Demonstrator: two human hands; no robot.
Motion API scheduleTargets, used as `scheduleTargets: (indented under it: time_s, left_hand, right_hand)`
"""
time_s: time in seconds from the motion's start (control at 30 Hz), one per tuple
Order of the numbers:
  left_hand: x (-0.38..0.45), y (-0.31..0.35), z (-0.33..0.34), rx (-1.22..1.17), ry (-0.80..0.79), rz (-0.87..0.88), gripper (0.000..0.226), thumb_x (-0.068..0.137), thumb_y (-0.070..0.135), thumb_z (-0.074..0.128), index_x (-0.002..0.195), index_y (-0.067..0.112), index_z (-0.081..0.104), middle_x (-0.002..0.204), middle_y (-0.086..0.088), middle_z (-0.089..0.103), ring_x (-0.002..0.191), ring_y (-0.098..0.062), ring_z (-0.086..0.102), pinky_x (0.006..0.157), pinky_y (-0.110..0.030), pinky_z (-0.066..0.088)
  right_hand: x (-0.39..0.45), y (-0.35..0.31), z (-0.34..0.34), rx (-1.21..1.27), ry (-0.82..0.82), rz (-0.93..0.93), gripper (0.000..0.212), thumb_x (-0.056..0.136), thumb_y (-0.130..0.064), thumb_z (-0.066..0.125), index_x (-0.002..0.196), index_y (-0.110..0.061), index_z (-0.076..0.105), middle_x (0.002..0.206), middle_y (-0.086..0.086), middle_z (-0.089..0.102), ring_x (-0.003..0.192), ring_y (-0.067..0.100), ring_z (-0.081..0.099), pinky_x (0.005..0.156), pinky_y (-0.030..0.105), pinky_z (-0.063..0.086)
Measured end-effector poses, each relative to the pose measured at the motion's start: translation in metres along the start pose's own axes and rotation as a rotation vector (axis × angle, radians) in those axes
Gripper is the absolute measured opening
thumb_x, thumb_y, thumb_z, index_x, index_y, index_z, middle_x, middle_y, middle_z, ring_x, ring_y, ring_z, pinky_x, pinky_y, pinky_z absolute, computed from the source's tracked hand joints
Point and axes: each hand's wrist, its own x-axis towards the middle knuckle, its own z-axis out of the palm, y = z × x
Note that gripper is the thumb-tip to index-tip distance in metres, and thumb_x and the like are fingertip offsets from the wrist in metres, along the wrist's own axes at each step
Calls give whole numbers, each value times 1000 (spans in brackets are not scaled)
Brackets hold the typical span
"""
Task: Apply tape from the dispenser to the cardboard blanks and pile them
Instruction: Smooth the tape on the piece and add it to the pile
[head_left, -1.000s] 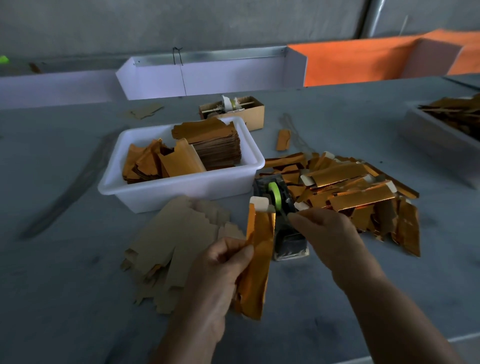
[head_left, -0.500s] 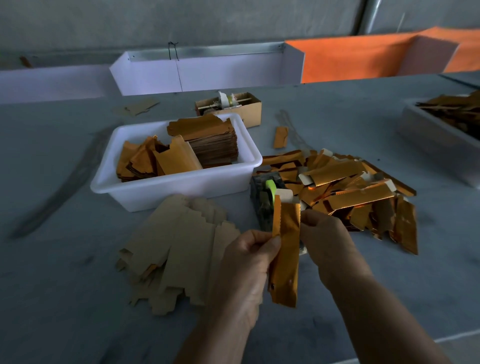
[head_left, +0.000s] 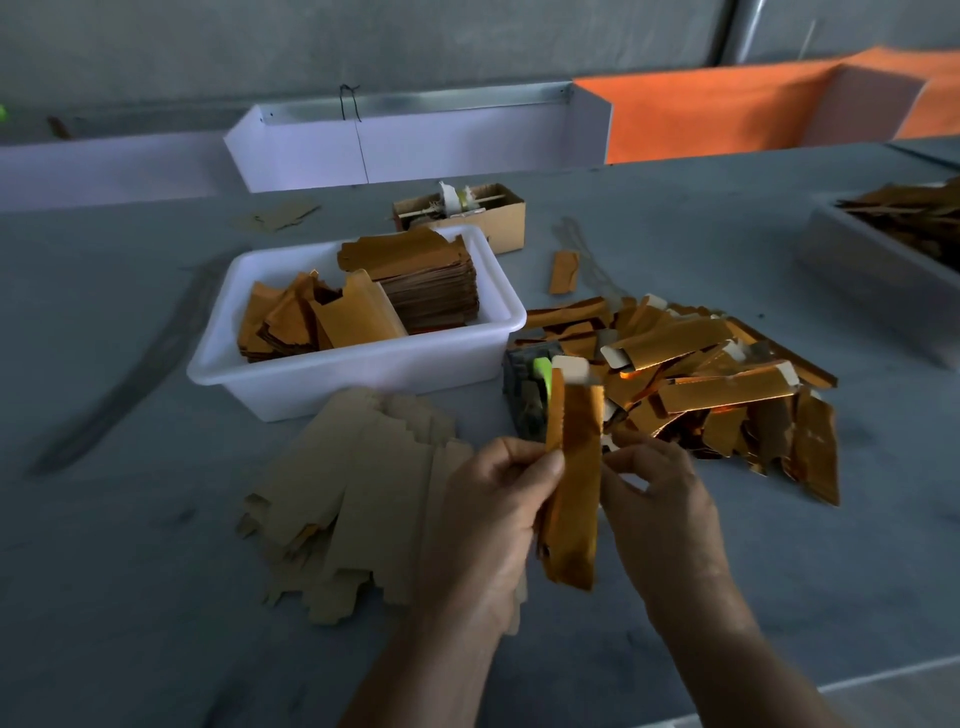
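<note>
We hold one gold blank (head_left: 571, 483) upright just in front of the tape dispenser (head_left: 530, 400), our left hand (head_left: 493, 514) pinching its left edge while our right hand (head_left: 660, 499) curls its fingers at the right edge. We judge this the taping step. Next, press the seam flat and drop it on the finished pile (head_left: 727, 384) to our right.
</note>
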Motion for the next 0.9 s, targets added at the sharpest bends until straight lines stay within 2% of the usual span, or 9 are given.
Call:
scheduleTargets:
  time_s: [0.13,0.27,0.37,0.47,0.57,0.7,0.77,0.8,0.9]
  left_hand:
    - [3,3,6,147,16,77,9,88,22,65,79,19,64,68,8,64,61,-1,61,54,-14,48]
    - [5,4,6,281,14,107,9,89,26,64,81,23,63,76,1,67,74,-15,65,66,-30,54]
    - [6,7,6,404,31,123,8,89,32,63,84,26,63,80,5,68,78,-13,66,74,-34,58]
    - [7,10,6,410,23,91,8,89,33,63,86,25,64,83,3,70,80,-16,68,77,-40,58]
    - [6,12,7,407,16,77,7,89,30,64,84,25,64,84,1,70,81,-18,68,77,-42,58]
    - [2,12,5,341,25,45,8,88,30,66,86,22,66,81,3,68,75,-12,66,65,-24,55]
    - [0,13,3,246,41,-5,6,87,26,67,83,22,66,79,2,69,71,-9,65,59,-18,50]
    - [-2,14,3,189,39,-42,5,86,23,68,81,21,67,79,1,71,70,-9,66,61,-20,52]
    - [-9,20,2,-4,-23,-150,1,83,10,69,83,10,68,75,-2,73,73,-17,72,74,-32,60]
  right_hand:
    - [-1,5,4,41,31,-13,22,88,-19,62,70,-30,54,128,-1,50,101,6,45,65,7,34]
    - [-3,9,8,38,52,-48,20,89,-17,61,75,-29,55,116,-7,48,97,7,48,66,9,37]
    - [-2,9,7,-35,83,-137,17,88,-13,61,75,-23,57,104,-9,46,83,3,47,58,7,36]
    - [1,6,7,-181,106,-217,6,87,-7,64,81,-5,65,98,-7,44,80,7,48,55,7,36]
    - [1,7,0,-208,72,-243,4,87,-7,63,83,-6,66,100,-8,46,81,4,48,57,6,37]
    - [-3,12,-21,-71,24,-155,12,89,-18,59,79,-23,58,98,-6,53,80,3,51,63,10,38]
    - [-6,9,-36,113,-38,-96,10,88,-16,59,81,-21,63,87,-4,62,78,10,58,69,24,48]
    - [-8,4,-42,227,-99,-79,12,86,-12,59,81,-21,66,82,-3,64,76,10,60,69,29,50]
    - [-15,-13,-53,380,-272,-133,21,83,-4,59,77,-20,71,76,-2,67,67,8,61,60,22,51]
